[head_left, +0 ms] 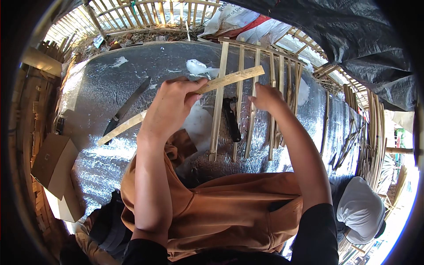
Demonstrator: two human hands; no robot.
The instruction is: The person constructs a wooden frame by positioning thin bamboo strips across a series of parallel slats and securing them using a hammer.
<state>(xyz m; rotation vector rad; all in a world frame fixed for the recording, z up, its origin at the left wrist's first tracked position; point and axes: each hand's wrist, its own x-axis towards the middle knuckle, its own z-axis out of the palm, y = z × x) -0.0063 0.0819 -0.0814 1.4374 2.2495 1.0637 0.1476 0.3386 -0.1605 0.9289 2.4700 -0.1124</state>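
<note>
My left hand (170, 108) is closed around a long flat bamboo strip (234, 79), which slants up to the right over a bamboo rack. Several narrow slats (218, 104) make up that rack, joined by a crosspiece at their far end. Over its middle slats is my right hand (268, 98), its thumb and forefinger apart and the other fingers curled; I see nothing held in it. A long black tool (231, 119) lies among the slats, its kind unclear. Left of my left hand, a long knife (128, 106) with a dark handle rests partly beneath the strip's near end.
A silver foil sheet (101, 88) with torn white patches covers the work surface. On the left stands a cardboard box (55, 165). Brown cloth (238, 198) spreads across my lap. A person in a white cap (361, 210) is at right, near bundled bamboo sticks (375, 128).
</note>
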